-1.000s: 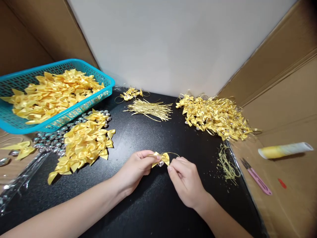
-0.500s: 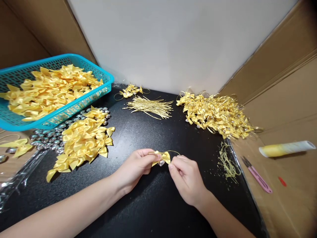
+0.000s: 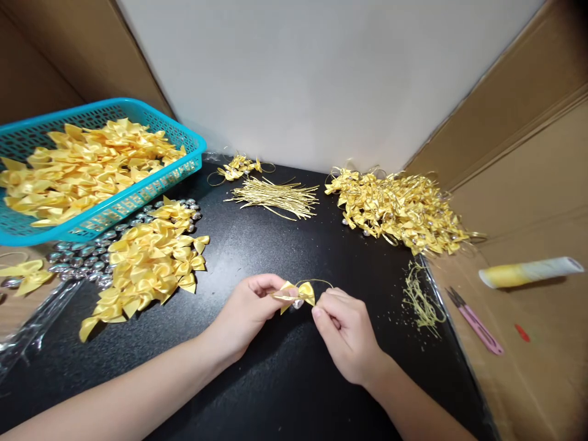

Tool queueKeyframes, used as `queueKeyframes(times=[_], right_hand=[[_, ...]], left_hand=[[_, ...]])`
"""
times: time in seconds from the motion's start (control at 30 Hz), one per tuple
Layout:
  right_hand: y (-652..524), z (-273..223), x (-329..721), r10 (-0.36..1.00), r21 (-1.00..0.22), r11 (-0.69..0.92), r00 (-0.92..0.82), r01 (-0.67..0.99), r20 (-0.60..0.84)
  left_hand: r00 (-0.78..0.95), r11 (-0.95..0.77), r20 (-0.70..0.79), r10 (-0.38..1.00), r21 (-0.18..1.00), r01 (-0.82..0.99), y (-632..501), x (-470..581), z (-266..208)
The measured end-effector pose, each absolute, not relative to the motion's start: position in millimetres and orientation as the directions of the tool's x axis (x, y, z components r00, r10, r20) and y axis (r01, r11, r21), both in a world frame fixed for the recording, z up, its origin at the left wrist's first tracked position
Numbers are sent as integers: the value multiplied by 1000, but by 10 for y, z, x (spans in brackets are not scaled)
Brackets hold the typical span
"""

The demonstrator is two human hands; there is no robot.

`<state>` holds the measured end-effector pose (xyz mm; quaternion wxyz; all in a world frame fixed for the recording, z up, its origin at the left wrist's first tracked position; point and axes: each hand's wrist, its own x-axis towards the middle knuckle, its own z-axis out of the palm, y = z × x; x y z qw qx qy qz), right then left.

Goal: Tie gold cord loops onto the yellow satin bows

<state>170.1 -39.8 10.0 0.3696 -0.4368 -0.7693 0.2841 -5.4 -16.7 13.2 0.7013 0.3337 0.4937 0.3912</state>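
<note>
Between finger and thumb, my left hand point(image 3: 253, 311) pinches a yellow satin bow point(image 3: 305, 294) over the front of the table. A silvery bead point(image 3: 297, 304) hangs under the middle of the bow. From the bow a thin gold cord point(image 3: 319, 280) arcs over to my right hand point(image 3: 342, 327), whose fingers are closed on it just beside the bow's right loop. The cord's end inside the right fist is hidden.
A turquoise basket point(image 3: 138, 188) of bows stands left. Near it lie loose bows point(image 3: 151, 251) and silvery beads point(image 3: 85, 262). Cut gold cords point(image 3: 275, 197), finished bows point(image 3: 395, 208), cord scraps point(image 3: 422, 300), pink thread snips point(image 3: 478, 324) and a roll point(image 3: 530, 272) lie beyond and right.
My left hand has turned the bow slightly, so less of the bead shows. The right hand has barely moved, and the camera view has shifted a little.
</note>
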Motion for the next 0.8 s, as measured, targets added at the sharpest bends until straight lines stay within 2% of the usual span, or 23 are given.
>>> queueKeyframes(times=[0.17,0.33,0.8], right_hand=[[-402,89,1737,856,-747,505,-359,432,372],[-405,96,1739,839,-739,536,-357,407,411],[-403,118,1729,815,-740,568,-368,359,447]], left_hand=[[206,272,-230,951,940,-204,-199,-85,174],[186,140,-113,976,980,-142,-229,-94,207],[189,-161,166,968,986,-44,-234,-113,217]])
